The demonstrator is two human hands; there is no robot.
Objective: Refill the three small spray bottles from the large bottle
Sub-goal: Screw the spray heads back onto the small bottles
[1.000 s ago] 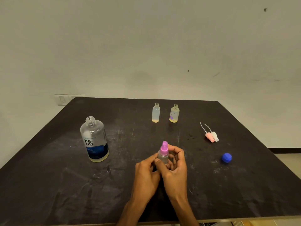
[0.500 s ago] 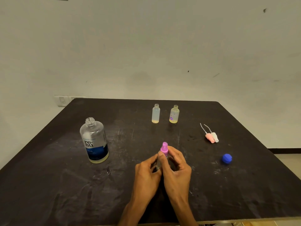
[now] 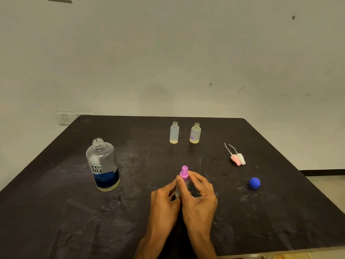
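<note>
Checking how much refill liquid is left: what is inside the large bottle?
The large bottle, uncapped, shows a shallow yellowish layer at its base and looks clear and empty above. Its blue label hides part of the lower body, so the exact level cannot be seen.

Plain indoor room, likely a home or bare workroom: scuffed black table (image 3: 56, 212) against an unadorned off-white wall (image 3: 168, 53), light switch plate (image 3: 65, 118) at ten o'clock.
</note>
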